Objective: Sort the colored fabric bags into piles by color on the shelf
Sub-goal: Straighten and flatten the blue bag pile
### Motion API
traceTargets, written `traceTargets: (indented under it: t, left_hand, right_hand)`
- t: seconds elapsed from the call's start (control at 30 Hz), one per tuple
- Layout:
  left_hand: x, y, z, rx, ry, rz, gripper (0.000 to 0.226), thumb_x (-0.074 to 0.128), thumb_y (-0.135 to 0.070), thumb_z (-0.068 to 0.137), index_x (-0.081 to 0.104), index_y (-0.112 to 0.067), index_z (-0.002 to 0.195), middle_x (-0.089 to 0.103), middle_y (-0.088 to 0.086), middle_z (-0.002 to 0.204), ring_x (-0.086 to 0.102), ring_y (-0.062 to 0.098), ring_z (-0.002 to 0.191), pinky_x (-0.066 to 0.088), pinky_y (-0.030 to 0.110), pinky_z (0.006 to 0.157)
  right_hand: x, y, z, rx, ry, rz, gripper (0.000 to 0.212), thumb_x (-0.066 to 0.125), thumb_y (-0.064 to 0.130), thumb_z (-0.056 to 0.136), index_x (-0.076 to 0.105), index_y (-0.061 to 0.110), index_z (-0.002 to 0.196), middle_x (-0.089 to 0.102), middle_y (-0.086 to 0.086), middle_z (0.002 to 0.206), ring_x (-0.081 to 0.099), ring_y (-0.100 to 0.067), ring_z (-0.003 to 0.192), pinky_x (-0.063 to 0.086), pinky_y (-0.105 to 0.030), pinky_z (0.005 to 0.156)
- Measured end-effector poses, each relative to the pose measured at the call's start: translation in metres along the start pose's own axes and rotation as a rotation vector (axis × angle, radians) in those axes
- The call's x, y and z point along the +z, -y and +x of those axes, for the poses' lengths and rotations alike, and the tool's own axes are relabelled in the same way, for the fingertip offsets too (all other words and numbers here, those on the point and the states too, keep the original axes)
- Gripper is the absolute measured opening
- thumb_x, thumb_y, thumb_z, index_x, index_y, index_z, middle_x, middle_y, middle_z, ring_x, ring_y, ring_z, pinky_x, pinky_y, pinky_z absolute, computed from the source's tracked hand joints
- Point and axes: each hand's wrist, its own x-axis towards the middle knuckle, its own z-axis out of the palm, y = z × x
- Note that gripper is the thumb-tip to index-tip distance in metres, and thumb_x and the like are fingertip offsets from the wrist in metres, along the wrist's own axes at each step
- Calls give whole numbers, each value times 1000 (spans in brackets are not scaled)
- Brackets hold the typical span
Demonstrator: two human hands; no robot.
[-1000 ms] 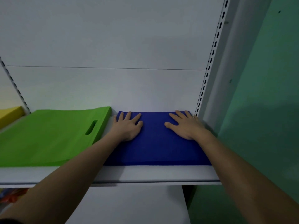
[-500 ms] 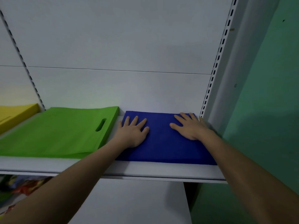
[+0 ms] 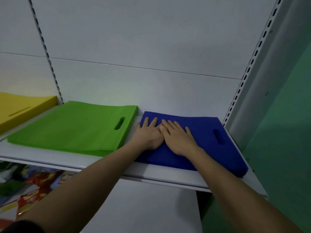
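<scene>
With my left hand (image 3: 149,135) and right hand (image 3: 178,137) flat, fingers straight and gripping nothing, side by side on the blue pile (image 3: 198,140) at the shelf's (image 3: 50,157) right end, I should press evenly outward, keeping its edges square.

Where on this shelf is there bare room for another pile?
Only slivers of shelf show: the front lip before the green pile, and narrow gaps between the yellow pile, green and blue pile. The blue pile sits close to the right upright, with left hand and right hand flat on it.
</scene>
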Motion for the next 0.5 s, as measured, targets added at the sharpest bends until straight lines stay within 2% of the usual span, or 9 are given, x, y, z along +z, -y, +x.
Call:
traceTargets:
  t: [0.27, 0.5]
  left_hand:
    - [3, 0, 4, -11, -27, -25, 56, 11, -47, 103, -5, -35, 156, -6, 2, 165, -10, 32, 151, -2, 56, 120]
    - [5, 1, 5, -14, -38, -48, 55, 10, -46, 103, -1, -37, 156, -3, 1, 166, -8, 31, 151, -1, 55, 119]
  right_hand:
    - [-6, -13, -1, 9, 62, -68, 65, 4, 61, 98, -3, 30, 156, -6, 11, 163, -9, -9, 150, -7, -47, 121]
    - [-10, -36, -7, 44, 77, -125, 62, 9, 59, 100, -4, 34, 155, -9, 14, 163, -9, -11, 150, -7, -46, 121]
